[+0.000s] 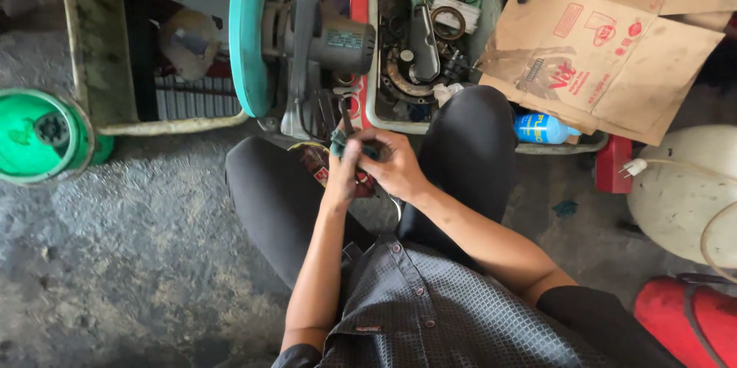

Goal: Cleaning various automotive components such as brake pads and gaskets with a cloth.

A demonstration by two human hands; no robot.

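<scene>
I sit on the floor with my knees apart in black trousers. My left hand (342,178) and my right hand (393,165) meet between my knees, both closed around a small dark tool or part (343,128) with teal-grey grips; its metal tip sticks up above my fingers. What exactly it is stays hidden by my fingers. Just beyond my hands stands a cut-off saw (307,38) with a teal blade guard and a grey motor.
A white crate (371,46) of metal rings, cables and parts sits ahead. Flattened cardboard (606,61) lies at the right over a blue bottle (541,128). A green round fan housing (38,136) is at left, a white drum (683,191) and red object (683,318) at right.
</scene>
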